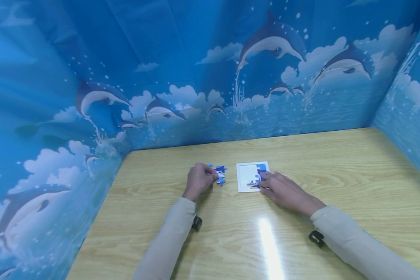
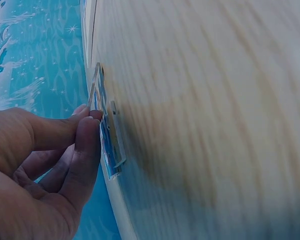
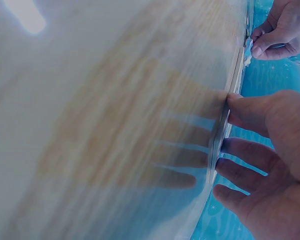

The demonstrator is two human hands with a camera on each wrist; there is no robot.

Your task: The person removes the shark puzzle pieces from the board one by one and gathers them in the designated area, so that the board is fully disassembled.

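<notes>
My left hand [image 1: 200,181] is at the left of a small group of blue and white jigsaw pieces [image 1: 221,169] on the table. In the left wrist view, its thumb and fingertips pinch a thin jigsaw piece [image 2: 93,87] seen edge-on, tilted up beside other pieces. To the right lies a square white puzzle tray [image 1: 245,175], with joined pieces [image 1: 261,168] along its right side and lower edge. My right hand [image 1: 283,189] rests at the tray's right side, fingers spread over the joined pieces and covering some of them.
The wood-grain table [image 1: 336,167] extends around the tray and pieces. A blue dolphin-print sheet [image 1: 196,70] hangs along its back and sides. Glare [image 1: 270,245] falls on the table in front of the tray. Each wrist wears a dark strap [image 1: 197,223].
</notes>
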